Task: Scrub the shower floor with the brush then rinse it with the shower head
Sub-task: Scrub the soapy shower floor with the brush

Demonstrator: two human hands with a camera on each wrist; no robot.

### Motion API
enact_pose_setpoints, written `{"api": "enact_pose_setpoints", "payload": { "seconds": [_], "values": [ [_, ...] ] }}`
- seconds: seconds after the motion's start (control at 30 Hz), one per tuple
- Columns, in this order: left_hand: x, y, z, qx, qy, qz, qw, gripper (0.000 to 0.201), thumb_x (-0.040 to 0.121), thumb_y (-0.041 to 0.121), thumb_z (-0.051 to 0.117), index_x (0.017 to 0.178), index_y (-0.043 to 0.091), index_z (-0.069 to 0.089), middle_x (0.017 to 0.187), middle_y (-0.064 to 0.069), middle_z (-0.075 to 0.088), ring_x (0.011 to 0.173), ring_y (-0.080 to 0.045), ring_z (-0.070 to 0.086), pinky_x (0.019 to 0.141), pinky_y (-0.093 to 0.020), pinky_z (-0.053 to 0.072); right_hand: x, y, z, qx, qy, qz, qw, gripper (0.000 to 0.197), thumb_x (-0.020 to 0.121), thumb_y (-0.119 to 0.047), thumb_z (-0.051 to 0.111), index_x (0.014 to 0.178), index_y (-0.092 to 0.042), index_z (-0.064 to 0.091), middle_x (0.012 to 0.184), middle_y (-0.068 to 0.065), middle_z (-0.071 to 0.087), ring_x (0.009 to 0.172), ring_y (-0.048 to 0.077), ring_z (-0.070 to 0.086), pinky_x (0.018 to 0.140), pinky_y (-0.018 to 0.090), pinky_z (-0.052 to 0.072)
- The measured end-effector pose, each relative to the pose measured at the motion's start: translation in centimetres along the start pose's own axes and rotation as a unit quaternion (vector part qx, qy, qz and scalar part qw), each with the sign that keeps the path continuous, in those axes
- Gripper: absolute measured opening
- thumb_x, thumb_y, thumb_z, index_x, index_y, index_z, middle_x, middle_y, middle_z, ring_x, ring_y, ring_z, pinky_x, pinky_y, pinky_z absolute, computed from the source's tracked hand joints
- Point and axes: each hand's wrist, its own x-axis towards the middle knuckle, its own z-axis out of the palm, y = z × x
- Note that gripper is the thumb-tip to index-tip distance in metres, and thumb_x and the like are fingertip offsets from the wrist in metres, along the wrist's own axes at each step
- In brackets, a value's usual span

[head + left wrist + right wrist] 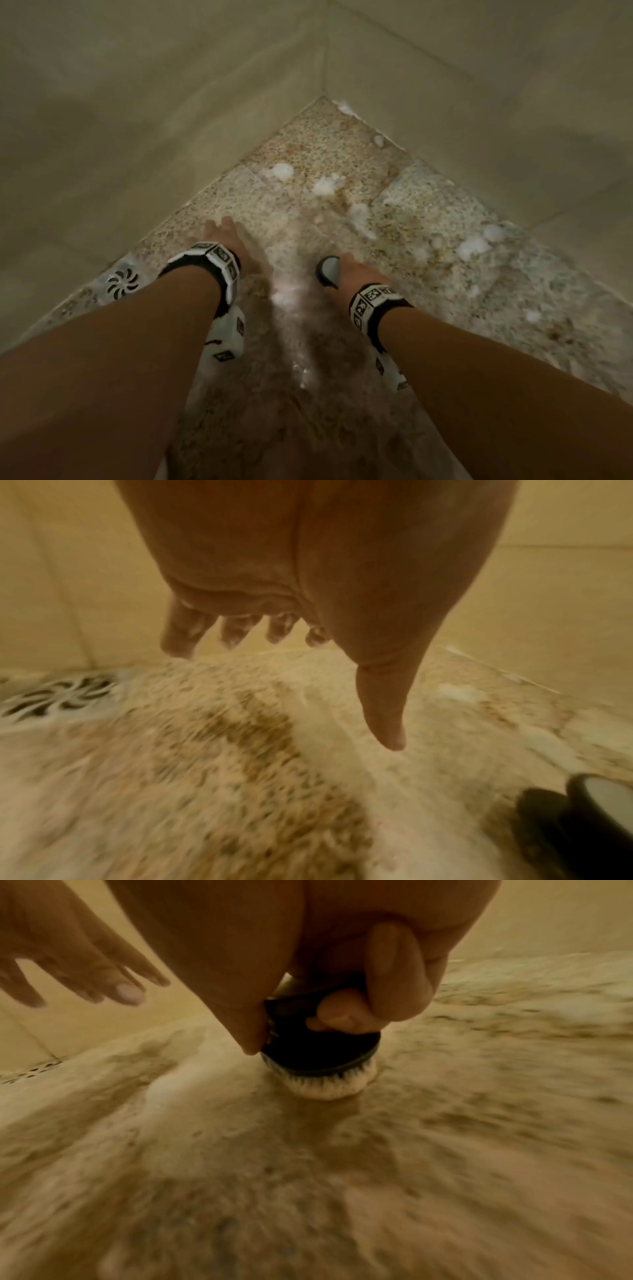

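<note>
Brush (328,275) sat under your right hand (352,274) in the head view, its round dark body with a grey top showing just left of your knuckles, set down on the speckled shower floor (428,219). Your right hand was curled over it. Your left hand (224,236) hung apart from the brush, fingers extended and holding nothing, above the floor. White foam patches (327,185) lay ahead of both hands and off beyond your right hand. A round metal drain (121,282) sat just outside your left wrist, against the wall tiles (137,102).

Left wrist view: your left hand (308,574) was slack and empty, fingers (181,631) pointing down, thumb straight. They appeared clear of the floor (171,764), though blur made contact hard to judge. The drain (58,696) lay on the little-finger side. The brush (596,813) entered at the thumb side, low in the frame.

Right wrist view: your right hand (308,947) gripped the brush (318,1047), thumb on one side of the black body and curled fingers (394,974) on the other. Its white bristles (329,1085) were pressed against the wet floor (308,1177) and splayed slightly. Your left hand (68,947) showed beyond, fingers spread, empty. The floor image was motion-blurred.
</note>
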Motion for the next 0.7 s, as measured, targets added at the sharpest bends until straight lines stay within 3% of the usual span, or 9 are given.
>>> {"api": "enact_pose_setpoints", "payload": {
  "seconds": [0.1, 0.17, 0.23, 0.33, 0.4, 0.47, 0.57, 0.7],
  "values": [
    [-1.0, 3.9, -1.3, 0.016, 0.024, 0.053, 0.998, 0.110, 0.082, 0.055, 0.076, 0.160, 0.016, 0.010, 0.165, -0.009, 0.016, 0.147, -0.035, 0.030, 0.114, -0.048, 0.037, -1.7, 4.5, -0.4, 0.025, 0.014, 0.038, 0.999, 0.069, 0.098, -0.045, 0.060, 0.153, -0.018, 0.027, 0.135, 0.012, 0.060, 0.106, 0.034, 0.066, 0.085, 0.044, 0.058],
    [-1.4, 6.8, -1.0, 0.031, 0.021, 0.075, 0.997, 0.105, 0.085, 0.055, 0.073, 0.160, 0.013, 0.013, 0.164, -0.011, 0.021, 0.145, -0.034, 0.033, 0.114, -0.045, 0.038, -2.7, 7.1, -0.5, 0.044, 0.016, 0.055, 0.997, 0.070, 0.099, -0.046, 0.058, 0.154, -0.019, 0.026, 0.133, 0.011, 0.061, 0.103, 0.032, 0.066, 0.083, 0.042, 0.058],
    [-2.2, 9.9, 0.2, 0.060, 0.007, 0.102, 0.993, 0.100, 0.087, 0.055, 0.070, 0.159, 0.011, 0.017, 0.163, -0.012, 0.024, 0.144, -0.033, 0.035, 0.114, -0.043, 0.039, -3.6, 8.9, -0.3, 0.068, 0.019, 0.071, 0.995, 0.070, 0.099, -0.046, 0.058, 0.154, -0.019, 0.025, 0.131, 0.011, 0.063, 0.100, 0.031, 0.067, 0.078, 0.040, 0.058],
    [-3.2, 14.9, 3.2, 0.140, -0.012, 0.164, 0.976, 0.078, 0.091, 0.053, 0.066, 0.151, 0.013, 0.037, 0.151, -0.012, 0.041, 0.135, -0.031, 0.045, 0.107, -0.039, 0.044, -4.8, 11.1, 0.4, 0.103, 0.039, 0.090, 0.990, 0.071, 0.099, -0.049, 0.057, 0.154, -0.017, 0.024, 0.127, 0.011, 0.065, 0.098, 0.031, 0.068, 0.076, 0.039, 0.058],
    [-3.8, 18.1, 5.7, 0.184, -0.031, 0.190, 0.964, 0.078, 0.086, 0.055, 0.070, 0.147, 0.015, 0.043, 0.147, -0.012, 0.044, 0.129, -0.032, 0.050, 0.102, -0.041, 0.049, -5.6, 12.8, 1.2, 0.134, 0.048, 0.112, 0.984, 0.071, 0.100, -0.049, 0.056, 0.154, -0.017, 0.023, 0.128, 0.011, 0.064, 0.099, 0.032, 0.067, 0.075, 0.039, 0.057],
    [-5.0, 20.8, 8.5, 0.216, -0.020, 0.201, 0.955, 0.091, 0.085, 0.057, 0.071, 0.153, 0.014, 0.030, 0.156, -0.016, 0.029, 0.135, -0.036, 0.043, 0.108, -0.044, 0.045, -6.6, 14.7, 2.1, 0.174, 0.053, 0.140, 0.973, 0.070, 0.099, -0.048, 0.057, 0.153, -0.017, 0.024, 0.123, 0.013, 0.064, 0.094, 0.033, 0.066, 0.074, 0.040, 0.058],
    [-7.6, 23.5, 12.1, 0.264, 0.010, 0.240, 0.934, 0.114, 0.080, 0.067, 0.069, 0.159, 0.013, 0.007, 0.164, -0.018, 0.006, 0.150, -0.040, 0.016, 0.121, -0.049, 0.026, -8.2, 17.0, 3.3, 0.217, 0.063, 0.194, 0.955, 0.065, 0.099, -0.049, 0.057, 0.147, -0.017, 0.027, 0.119, 0.013, 0.064, 0.091, 0.034, 0.066, 0.074, 0.043, 0.058],
    [-9.7, 24.1, 15.7, 0.262, 0.015, 0.278, 0.924, 0.134, 0.072, 0.078, 0.067, 0.158, 0.015, -0.015, 0.164, -0.021, -0.015, 0.151, -0.045, -0.007, 0.123, -0.056, 0.007, -10.3, 18.7, 4.4, 0.263, 0.095, 0.268, 0.922, 0.061, 0.097, -0.050, 0.059, 0.141, -0.017, 0.032, 0.121, 0.013, 0.065, 0.095, 0.035, 0.066, 0.080, 0.047, 0.059]
  ]
}}
